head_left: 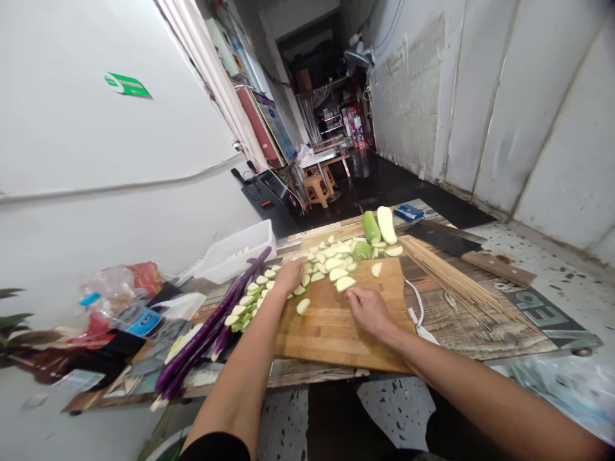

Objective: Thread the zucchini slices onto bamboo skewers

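Note:
A wooden cutting board (pixel 331 336) carries many pale-green zucchini slices (pixel 331 263) along its far side. My left hand (pixel 289 276) is at the board's left edge with its fingers curled among slices; what they hold, if anything, is hidden. Over the middle of the board, my right hand (pixel 369 310) is closed, its thumb and fingertips pinching the near edge of a half-round zucchini slice (pixel 344 283). Left of my left hand, more slices (pixel 246 302) are lined up in rows. Another slice (pixel 302 307) lies alone near my left wrist.
Long purple eggplants (pixel 211 323) and a white plastic tub (pixel 235 253) are at left. Behind the board stand zucchini pieces (pixel 386 225). Bamboo skewers (pixel 446 282) and a cleaver (pixel 444 238) lie at right, with a blue packet (pixel 408 212) beyond. Bottles and bags (pixel 120 307) crowd the left end.

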The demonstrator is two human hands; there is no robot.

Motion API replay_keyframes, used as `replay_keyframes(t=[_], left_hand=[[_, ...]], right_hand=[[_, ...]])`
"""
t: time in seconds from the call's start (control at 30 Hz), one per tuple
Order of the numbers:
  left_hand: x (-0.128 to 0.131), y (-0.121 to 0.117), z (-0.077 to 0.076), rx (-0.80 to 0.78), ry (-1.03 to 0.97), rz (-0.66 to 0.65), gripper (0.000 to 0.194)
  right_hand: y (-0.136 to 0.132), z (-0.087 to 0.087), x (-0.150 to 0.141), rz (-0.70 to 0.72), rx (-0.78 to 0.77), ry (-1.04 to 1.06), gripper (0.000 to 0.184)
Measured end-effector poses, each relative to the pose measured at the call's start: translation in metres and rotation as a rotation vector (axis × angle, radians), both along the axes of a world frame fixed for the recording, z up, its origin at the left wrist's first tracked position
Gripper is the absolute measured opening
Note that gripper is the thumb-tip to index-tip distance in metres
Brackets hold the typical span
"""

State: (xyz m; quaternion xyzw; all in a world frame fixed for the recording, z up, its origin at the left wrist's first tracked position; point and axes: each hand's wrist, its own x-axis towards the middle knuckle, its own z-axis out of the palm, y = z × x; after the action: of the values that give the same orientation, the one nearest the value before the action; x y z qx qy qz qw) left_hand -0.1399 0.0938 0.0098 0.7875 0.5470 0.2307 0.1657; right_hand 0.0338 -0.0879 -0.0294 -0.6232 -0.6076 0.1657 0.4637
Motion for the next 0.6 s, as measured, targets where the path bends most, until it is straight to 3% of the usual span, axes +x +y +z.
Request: replay_keyframes(t=[0.17,0.3,0.37,0.6], left_hand=[[-0.001,-0.002,0.001,0.012,-0.142,0.008,0.028],[0.012,-0.011,0.012,-0.350,-0.973,0.166,0.014],[0.023,-0.018,0.014,-0.531,-1.230,0.181,0.007],[0.048,-0.035,0.004,-0.840,-1.498,-0.001,0.008]], right_hand=[[-0.001,0.001,-0.001,-0.006,0.006,-0.038,0.030],[-0.006,0.003,-0.001,0.005,0.014,-0.087,0.028],[-0.009,0.004,-0.001,0.008,0.024,-0.123,0.029],[-0.014,0.005,-0.003,0.041,0.108,-0.234,0.029]])
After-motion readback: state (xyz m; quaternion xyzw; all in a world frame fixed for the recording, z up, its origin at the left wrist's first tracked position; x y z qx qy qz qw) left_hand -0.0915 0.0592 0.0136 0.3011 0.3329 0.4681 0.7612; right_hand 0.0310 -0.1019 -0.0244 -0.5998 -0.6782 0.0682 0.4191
